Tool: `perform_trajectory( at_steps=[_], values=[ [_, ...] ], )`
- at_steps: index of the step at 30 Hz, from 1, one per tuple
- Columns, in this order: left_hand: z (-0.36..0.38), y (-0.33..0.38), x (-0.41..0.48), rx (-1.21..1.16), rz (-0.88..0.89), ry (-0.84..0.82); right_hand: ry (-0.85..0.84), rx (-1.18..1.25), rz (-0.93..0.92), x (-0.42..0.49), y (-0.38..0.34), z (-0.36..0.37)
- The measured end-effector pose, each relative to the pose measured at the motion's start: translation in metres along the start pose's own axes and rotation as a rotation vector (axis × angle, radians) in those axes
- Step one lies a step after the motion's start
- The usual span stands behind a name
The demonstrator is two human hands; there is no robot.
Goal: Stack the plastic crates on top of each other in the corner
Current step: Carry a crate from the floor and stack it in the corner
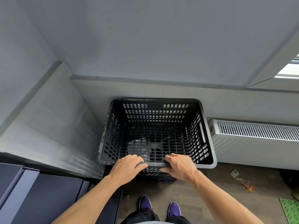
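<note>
A black perforated plastic crate [202,123] stands against the wall in the corner, empty inside. Through its slotted bottom more black lattice shows, so it seems to rest on another crate [155,174], whose side peeks out below the near rim. My left hand [127,167] and my right hand [179,167] both grip the near rim, fingers curled over it, a short gap between them.
A white radiator [252,139] runs along the wall right of the crate. Dark blue cabinets [40,196] stand at the lower left. On the wooden floor lie an orange-and-grey tool [242,181] and a green mesh mat [291,210]. My purple shoes [160,206] stand below.
</note>
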State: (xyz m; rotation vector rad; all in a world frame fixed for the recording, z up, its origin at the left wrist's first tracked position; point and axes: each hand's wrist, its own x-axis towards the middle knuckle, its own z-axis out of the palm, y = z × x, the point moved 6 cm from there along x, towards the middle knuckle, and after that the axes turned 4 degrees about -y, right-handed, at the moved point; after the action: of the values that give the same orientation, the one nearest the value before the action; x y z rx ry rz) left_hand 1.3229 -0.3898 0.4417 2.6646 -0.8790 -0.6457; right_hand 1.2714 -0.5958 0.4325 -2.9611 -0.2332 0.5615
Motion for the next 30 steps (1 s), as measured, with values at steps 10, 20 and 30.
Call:
perform_trajectory(
  at_steps=[10,20,30],
  values=[
    [-0.041,-0.059,-0.006,0.245,-0.22,0.368,-0.125,0.014,-0.054,0.005,-0.019,-0.003],
    [-0.046,-0.106,-0.022,0.095,-0.596,0.124,-0.154,-0.039,0.099,0.013,-0.017,0.01],
    [-0.04,-0.113,-0.021,-0.01,-0.667,0.198,-0.196,-0.063,-0.012,0.029,-0.057,0.0]
  ],
)
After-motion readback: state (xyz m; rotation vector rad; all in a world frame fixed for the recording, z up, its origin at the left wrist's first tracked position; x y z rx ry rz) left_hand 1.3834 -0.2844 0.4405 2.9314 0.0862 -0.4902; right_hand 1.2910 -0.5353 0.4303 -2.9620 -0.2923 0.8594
